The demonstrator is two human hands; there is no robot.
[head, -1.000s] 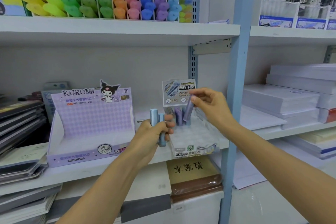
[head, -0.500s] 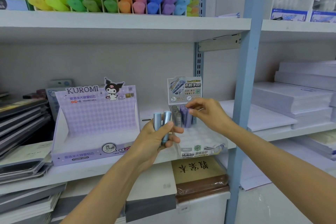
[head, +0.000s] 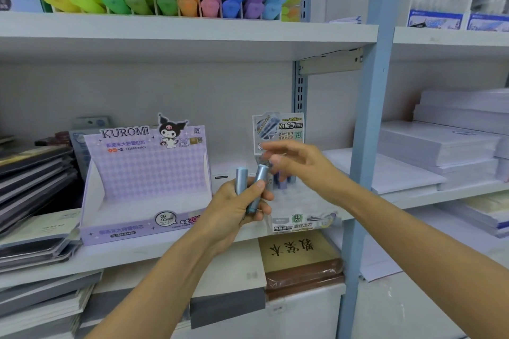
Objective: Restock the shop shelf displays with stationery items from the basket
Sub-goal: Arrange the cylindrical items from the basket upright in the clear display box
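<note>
Just behind the left hand (head: 234, 209), on the white shelf board (head: 165, 253), stands the clear plastic display tray with a printed header card (head: 303, 212). A few purple lead tubes (head: 283, 183) stand upright at its back. A second ago the right hand (head: 298, 166) was lowering a purple tube there — now it has drawn back without it. Its fingers are loosely spread and blurred, tips just above the nearer of two metallic blue cylindrical tubes (head: 259, 187), which the left fingers grip as a pair. One piece looks stocked, then, and the next pick-up seems about to begin. Left of the holding fingers sits the lilac cardboard Kuromi display box (head: 146, 173).
</note>
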